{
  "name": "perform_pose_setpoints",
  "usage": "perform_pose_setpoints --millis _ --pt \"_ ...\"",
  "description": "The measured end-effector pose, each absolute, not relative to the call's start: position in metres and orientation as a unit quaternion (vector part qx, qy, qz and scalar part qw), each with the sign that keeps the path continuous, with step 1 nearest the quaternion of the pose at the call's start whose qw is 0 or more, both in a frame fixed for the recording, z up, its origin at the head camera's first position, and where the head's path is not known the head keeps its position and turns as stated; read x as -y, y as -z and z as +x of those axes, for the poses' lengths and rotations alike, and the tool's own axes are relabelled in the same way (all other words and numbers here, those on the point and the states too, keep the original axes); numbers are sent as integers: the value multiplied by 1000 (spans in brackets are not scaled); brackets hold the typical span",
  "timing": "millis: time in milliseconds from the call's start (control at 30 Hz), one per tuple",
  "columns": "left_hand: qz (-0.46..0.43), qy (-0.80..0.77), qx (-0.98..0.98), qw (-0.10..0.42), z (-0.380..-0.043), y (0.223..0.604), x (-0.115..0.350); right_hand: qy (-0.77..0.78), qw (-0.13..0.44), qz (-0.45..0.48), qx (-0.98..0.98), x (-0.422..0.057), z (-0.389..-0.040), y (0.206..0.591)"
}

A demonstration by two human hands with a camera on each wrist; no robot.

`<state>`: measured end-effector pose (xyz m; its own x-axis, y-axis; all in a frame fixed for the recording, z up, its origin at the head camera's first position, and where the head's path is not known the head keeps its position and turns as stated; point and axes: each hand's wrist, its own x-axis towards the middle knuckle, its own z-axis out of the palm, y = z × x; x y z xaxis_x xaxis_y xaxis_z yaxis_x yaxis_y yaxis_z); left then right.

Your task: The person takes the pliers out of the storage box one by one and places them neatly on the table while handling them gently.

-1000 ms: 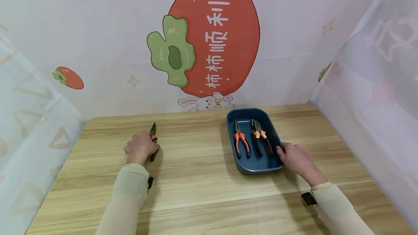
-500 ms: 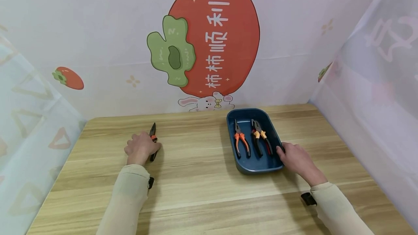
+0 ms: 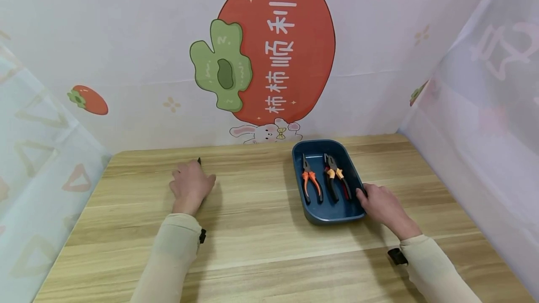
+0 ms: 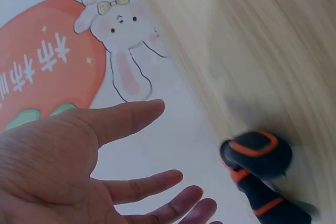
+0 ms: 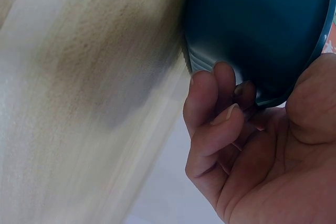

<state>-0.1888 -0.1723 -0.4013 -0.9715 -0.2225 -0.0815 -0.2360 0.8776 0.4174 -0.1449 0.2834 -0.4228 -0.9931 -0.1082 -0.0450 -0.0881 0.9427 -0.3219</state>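
Note:
My left hand (image 3: 191,185) hovers over a pair of needle-nose pliers with black and orange handles. In the head view the hand covers most of these pliers (image 3: 199,161), leaving the dark tip visible. The left wrist view shows the fingers apart from the handles (image 4: 254,153), holding nothing. At the right, my right hand (image 3: 384,205) grips the near right side of a blue tray (image 3: 332,221), thumb at the rim and fingers curled against the outside. Inside the tray lie orange-handled pliers (image 3: 312,185) and black-and-yellow-handled pliers (image 3: 332,174), with a red handle (image 3: 347,193) partly hidden beneath.
The wood-grain tabletop (image 3: 252,228) runs back to a printed cloth wall (image 3: 147,60) with persimmon and rabbit drawings. Pale cloth also hangs along both sides. A black wrist strap piece (image 3: 397,256) shows at the right sleeve.
My left hand has shifted right, from beside the pliers to over them, and now hides most of them. My right hand and the tray have stayed in place.

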Motion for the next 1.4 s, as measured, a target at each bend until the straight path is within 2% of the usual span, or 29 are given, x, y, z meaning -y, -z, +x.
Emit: perform_pose_setpoints --millis 1067,1400 --pt "49 -198 -976 -79 -179 379 41 165 41 -43 -984 -282 -147 422" --pt "117 -187 -972 -76 -176 374 1 164 43 -41 -985 -282 -146 422"
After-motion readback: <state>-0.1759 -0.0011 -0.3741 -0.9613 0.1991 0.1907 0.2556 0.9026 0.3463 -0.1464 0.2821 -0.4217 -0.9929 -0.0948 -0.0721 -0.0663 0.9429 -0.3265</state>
